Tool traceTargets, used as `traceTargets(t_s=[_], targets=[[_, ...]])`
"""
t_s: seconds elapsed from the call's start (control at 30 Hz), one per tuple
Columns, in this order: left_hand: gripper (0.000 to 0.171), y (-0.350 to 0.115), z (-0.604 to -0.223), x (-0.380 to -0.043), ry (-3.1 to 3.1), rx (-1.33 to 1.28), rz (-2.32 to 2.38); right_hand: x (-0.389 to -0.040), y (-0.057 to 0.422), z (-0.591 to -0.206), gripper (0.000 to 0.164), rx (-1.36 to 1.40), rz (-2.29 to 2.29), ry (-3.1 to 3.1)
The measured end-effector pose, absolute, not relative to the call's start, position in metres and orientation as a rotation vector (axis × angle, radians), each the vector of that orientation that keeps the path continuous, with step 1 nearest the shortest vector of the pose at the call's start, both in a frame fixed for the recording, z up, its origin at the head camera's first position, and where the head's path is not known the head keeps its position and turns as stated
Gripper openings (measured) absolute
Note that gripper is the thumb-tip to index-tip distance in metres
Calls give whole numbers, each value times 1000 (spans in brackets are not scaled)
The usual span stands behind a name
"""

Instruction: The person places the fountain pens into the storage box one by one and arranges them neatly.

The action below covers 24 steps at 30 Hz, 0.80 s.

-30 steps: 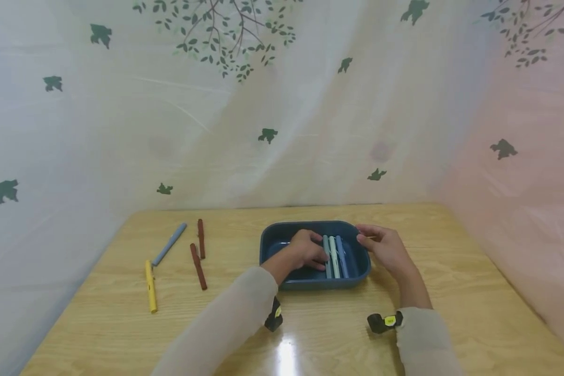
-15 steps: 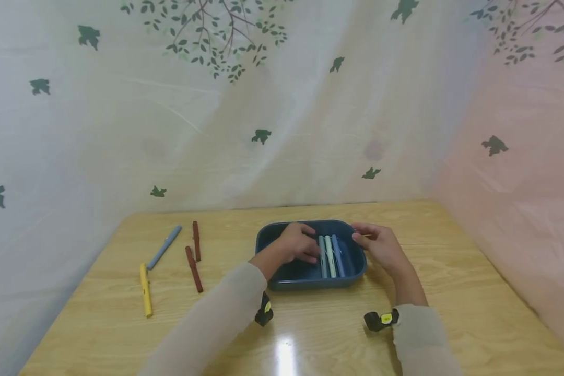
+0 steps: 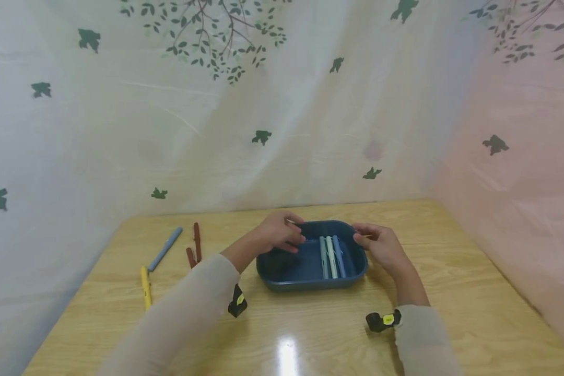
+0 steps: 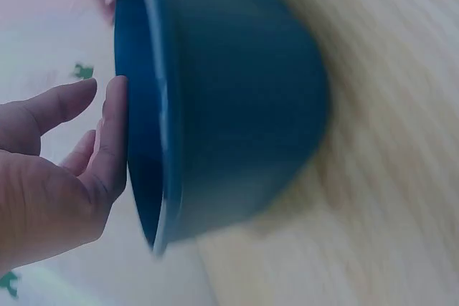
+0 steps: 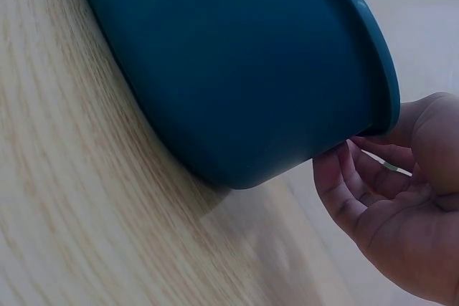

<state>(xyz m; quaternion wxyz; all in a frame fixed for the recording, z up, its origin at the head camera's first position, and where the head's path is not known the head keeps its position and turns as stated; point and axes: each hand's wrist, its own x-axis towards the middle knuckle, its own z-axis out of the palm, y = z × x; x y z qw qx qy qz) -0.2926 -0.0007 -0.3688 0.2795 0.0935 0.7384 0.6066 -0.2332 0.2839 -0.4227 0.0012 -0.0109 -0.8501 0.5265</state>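
A dark blue rectangular bin stands on the table. In its right half three pens lie side by side: a grey-green pen, a pale mint pen and a blue pen. My left hand hovers over the bin's left end, fingers loosely spread and holding nothing; the left wrist view shows this hand at the bin's opening. At the right end my right hand pinches the rim. In the right wrist view, its thumb is at the rim and its fingers are against the outer wall.
Left of the bin on the wooden table lie a blue-grey pen, a yellow pen and two dark red pens, one partly behind my left sleeve. A patterned curtain hangs behind the table.
My left hand has moved away from the pens in the bin, leftward and up to the bin's left end. The right hand stays at the rim.
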Motion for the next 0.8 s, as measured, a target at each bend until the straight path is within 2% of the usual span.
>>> traceTargets(t_s=[0.37, 0.8], targets=[[53, -73, -354, -311, 2191, 177, 1582, -234, 280, -421, 43, -35, 1657, -2675], [53, -150, -360, -326, 2340, 74, 1542, -235, 280, -422, 43, -83, 1691, -2679]])
